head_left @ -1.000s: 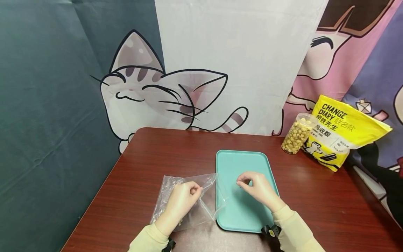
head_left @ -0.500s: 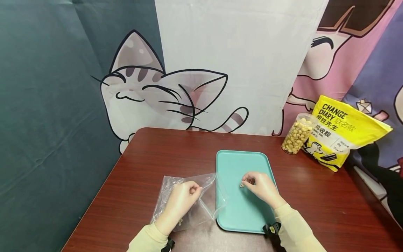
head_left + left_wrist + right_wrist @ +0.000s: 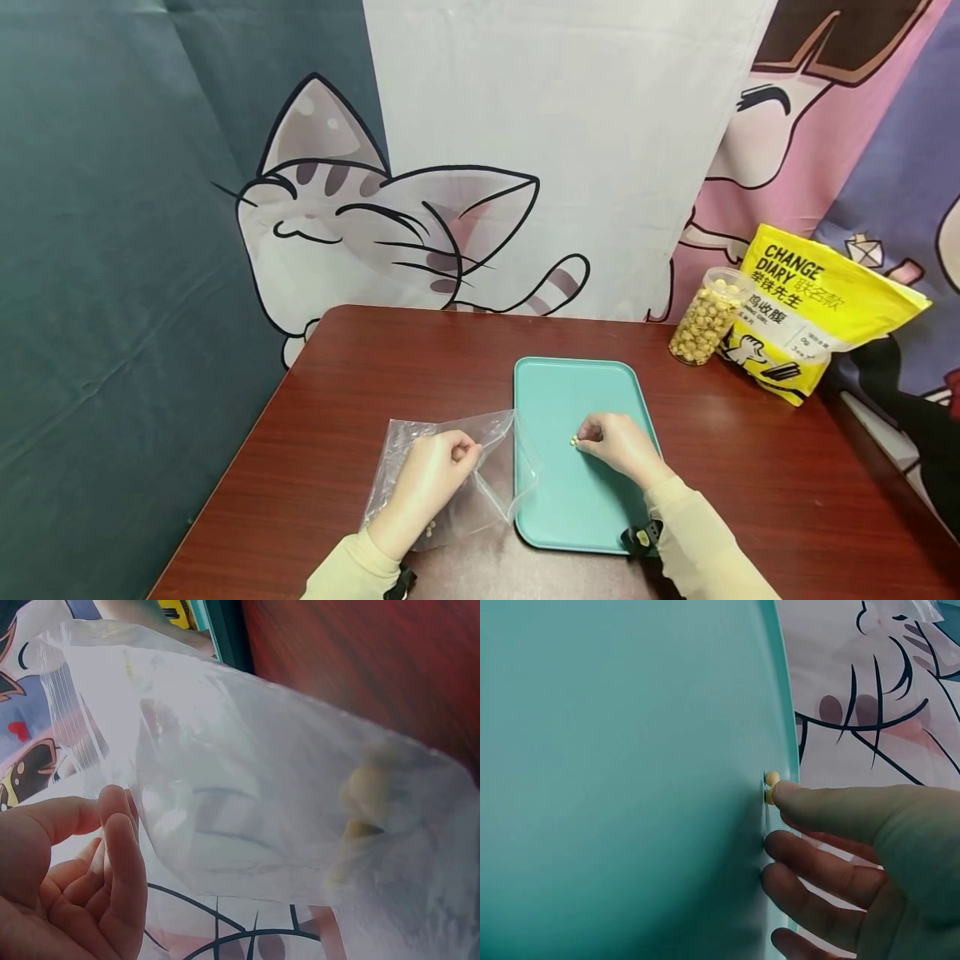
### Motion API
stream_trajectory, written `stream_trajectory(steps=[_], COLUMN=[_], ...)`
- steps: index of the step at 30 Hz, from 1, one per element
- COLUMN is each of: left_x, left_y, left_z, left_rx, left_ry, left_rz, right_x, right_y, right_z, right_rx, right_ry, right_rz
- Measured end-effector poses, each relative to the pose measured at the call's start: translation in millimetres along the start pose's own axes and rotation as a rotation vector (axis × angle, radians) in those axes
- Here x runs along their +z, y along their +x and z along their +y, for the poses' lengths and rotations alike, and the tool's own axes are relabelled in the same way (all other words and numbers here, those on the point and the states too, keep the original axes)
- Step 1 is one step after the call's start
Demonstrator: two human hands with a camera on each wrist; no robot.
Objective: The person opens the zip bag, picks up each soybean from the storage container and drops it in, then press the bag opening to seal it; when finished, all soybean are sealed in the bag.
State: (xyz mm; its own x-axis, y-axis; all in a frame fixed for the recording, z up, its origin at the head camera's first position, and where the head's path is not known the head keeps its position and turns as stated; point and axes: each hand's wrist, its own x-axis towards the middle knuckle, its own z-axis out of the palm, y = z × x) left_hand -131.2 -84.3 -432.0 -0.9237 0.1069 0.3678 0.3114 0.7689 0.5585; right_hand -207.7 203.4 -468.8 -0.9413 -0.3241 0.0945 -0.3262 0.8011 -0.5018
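My left hand (image 3: 431,475) pinches the mouth edge of a clear plastic zip bag (image 3: 495,500), holding it partly open over the table and the tray's left edge. In the left wrist view, a few blurred beige pieces (image 3: 367,795) lie at the bottom of the bag (image 3: 225,750). Over the teal tray (image 3: 570,517), my right hand (image 3: 621,446) has its thumb and finger at two small round yellow pieces (image 3: 772,778), and the thumb touches the lower one. Its other fingers (image 3: 810,862) are bent against the tray surface. My index fingertip is hidden behind the thumb.
At the table's back right stands a clear jar (image 3: 705,325) of yellow popcorn-like balls, leaning close to a large yellow snack bag (image 3: 810,308). The brown table (image 3: 315,400) ends at a cartoon-printed cloth (image 3: 600,125) behind it.
My right hand has shifted slightly right and down, and its fingertips have come down to the small yellow pieces on the tray. My left hand and the zip bag have stayed almost still.
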Motion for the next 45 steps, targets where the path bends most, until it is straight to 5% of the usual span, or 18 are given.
stream_trajectory(steps=[17,32,45], left_x=[0.6,0.4,0.9], left_y=[0.3,-0.6,-0.3], left_z=[0.0,0.0,-0.4], left_rx=[0.0,-0.001,-0.004], left_ry=[-0.003,0.007,0.004], left_rz=[-0.001,0.008,0.008], right_x=[-0.3,-3.1,-4.5], right_y=[2.3,-2.5,-21.6], right_z=[-3.2,-5.5,-38.2], right_rx=[0.048,0.025,-0.16], right_ry=[-0.047,-0.046,-0.022], right_rz=[-0.036,0.017,0.143])
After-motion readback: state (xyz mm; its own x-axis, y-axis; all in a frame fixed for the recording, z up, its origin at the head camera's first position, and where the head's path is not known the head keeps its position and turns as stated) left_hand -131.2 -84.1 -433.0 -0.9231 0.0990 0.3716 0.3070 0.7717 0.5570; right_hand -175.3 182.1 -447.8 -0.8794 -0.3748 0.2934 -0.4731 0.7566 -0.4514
